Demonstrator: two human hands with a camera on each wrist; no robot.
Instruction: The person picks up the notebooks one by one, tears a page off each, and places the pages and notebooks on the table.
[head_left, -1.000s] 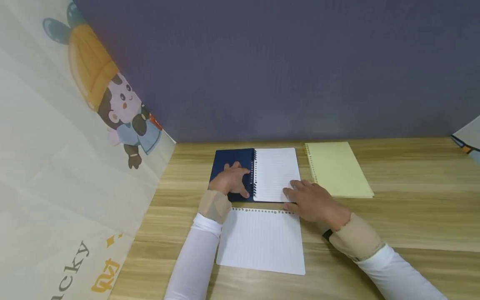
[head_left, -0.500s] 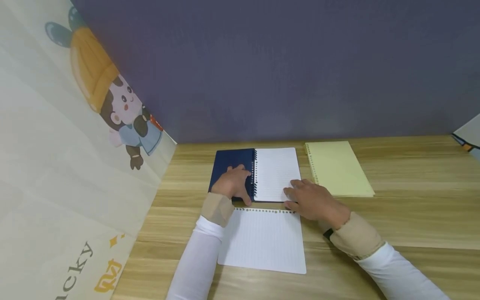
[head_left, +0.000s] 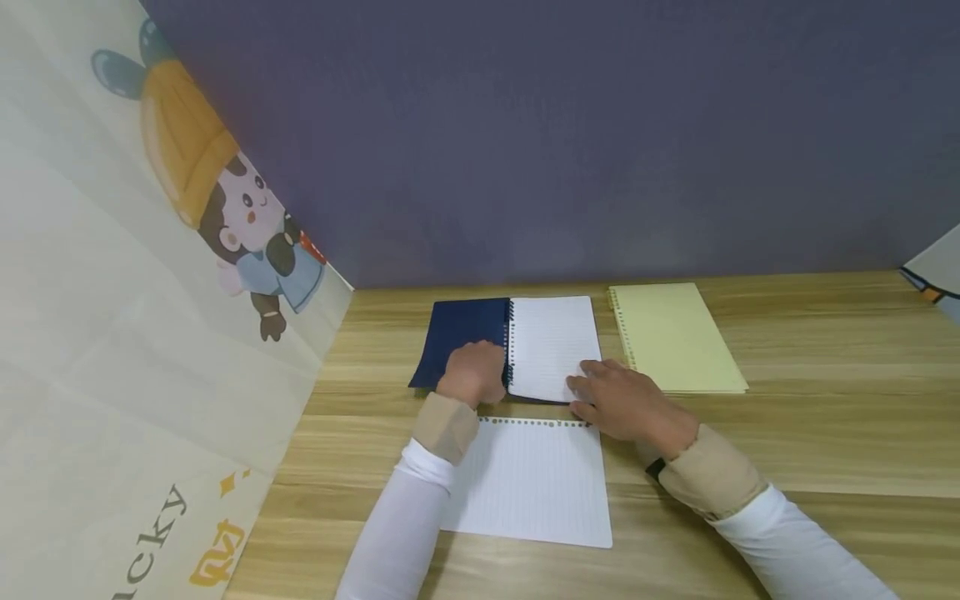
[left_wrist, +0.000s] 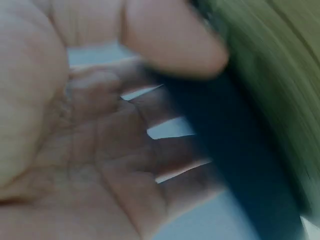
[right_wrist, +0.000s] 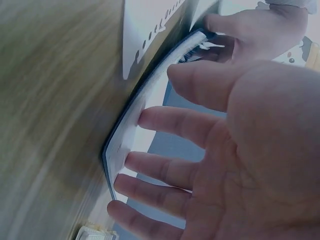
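A spiral notebook lies open on the table, its navy cover point(head_left: 461, 329) to the left and a lined white page point(head_left: 553, 342) to the right. My left hand point(head_left: 474, 373) grips the notebook's near edge at the spiral. In the left wrist view, the thumb and fingers lie on either side of the navy edge point(left_wrist: 225, 145). That edge is raised off the table, and the cover's near-left corner tilts up. My right hand point(head_left: 626, 400) rests its spread fingertips on the page's right edge; in the right wrist view, its fingers point(right_wrist: 165, 167) are nearly straight.
A loose lined sheet point(head_left: 532, 483) with punched holes lies in front of the notebook, partly under my left forearm. To the right is a pale yellow spiral-bound pad point(head_left: 678, 337). A dark wall point(head_left: 570, 150) borders the table's back, and a printed pale panel point(head_left: 187, 375) the left.
My left hand has moved from above the navy cover to the near end of the spiral and now grips it. The notebook's near edge has lifted. My right hand has stayed put.
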